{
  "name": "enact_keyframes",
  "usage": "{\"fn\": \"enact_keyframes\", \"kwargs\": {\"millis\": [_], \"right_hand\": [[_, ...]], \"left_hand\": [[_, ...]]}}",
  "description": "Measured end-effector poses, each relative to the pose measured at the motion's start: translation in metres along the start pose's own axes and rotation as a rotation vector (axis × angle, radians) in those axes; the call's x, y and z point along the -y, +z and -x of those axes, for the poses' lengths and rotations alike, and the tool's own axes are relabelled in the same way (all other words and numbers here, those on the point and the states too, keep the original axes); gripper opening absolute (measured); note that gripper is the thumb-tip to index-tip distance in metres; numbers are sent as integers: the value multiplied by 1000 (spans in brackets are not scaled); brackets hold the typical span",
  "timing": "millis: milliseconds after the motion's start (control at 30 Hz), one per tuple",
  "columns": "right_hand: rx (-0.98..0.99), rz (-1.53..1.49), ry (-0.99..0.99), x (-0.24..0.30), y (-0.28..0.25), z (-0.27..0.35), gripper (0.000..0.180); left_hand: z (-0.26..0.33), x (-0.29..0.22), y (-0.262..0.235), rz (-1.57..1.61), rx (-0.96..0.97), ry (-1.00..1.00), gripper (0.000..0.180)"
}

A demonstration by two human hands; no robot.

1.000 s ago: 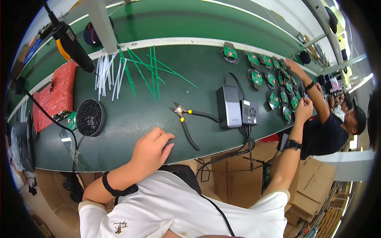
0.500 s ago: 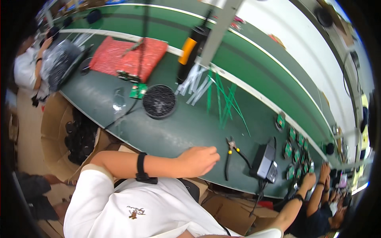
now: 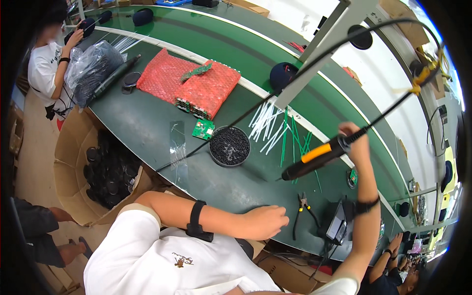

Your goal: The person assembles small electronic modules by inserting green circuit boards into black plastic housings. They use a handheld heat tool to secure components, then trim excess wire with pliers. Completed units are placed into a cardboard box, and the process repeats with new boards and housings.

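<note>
My right hand [image 3: 355, 140] is raised over the right of the table, its fingers around the cable end of a black and orange electric screwdriver [image 3: 314, 160]. The tool is tilted, its tip pointing down and left above the tabletop. My left hand [image 3: 265, 222] rests at the near table edge with fingers curled; whatever is inside them is hidden. Just right of it lie yellow-and-black cutting pliers [image 3: 303, 202]. Farther off stands a round dish [image 3: 211, 153] of small black pieces, beside a green circuit board [image 3: 201, 130].
Red bubble wrap [image 3: 160, 76] with stacked boards lies at the back. White strips [image 3: 265, 122] and green strips [image 3: 284, 142] lie by the table rail. A dark power box [image 3: 336, 225] sits near right. Left stands a cardboard box [image 3: 69, 167] of black round parts. Co-workers are at both sides.
My right hand has come from the green parts at the far right up to the screwdriver. The screwdriver, upright before, is now tilted and farther right. My left hand stays curled on the table.
</note>
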State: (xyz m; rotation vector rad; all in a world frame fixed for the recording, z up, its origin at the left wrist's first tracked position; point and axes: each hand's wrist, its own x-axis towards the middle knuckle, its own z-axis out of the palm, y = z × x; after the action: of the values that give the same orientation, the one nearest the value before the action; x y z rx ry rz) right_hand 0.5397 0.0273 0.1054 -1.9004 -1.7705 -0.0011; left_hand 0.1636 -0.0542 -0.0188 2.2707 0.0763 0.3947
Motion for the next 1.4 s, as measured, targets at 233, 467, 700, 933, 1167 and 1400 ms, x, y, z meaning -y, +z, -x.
{"fn": "enact_keyframes", "kwargs": {"millis": [233,467,700,933,1167,1400], "right_hand": [[-105,286,-352,-5,115,-149,50],[-33,238,-299,-56,155,-174,59],[-269,252,177,-29,118,-107,58],[-80,238,36,142,1,97,44],[-155,-79,16,217,47,206,39],[-321,397,340,176,72,268,49]], "left_hand": [[22,30,-37,191,75,-40,15],[21,37,-39,214,27,-27,11],[19,38,-45,203,4,-15,16],[19,-12,-88,22,-209,123,30],[-23,-29,-90,-284,-328,162,74],[-46,-38,-91,-406,-95,93,70]]}}
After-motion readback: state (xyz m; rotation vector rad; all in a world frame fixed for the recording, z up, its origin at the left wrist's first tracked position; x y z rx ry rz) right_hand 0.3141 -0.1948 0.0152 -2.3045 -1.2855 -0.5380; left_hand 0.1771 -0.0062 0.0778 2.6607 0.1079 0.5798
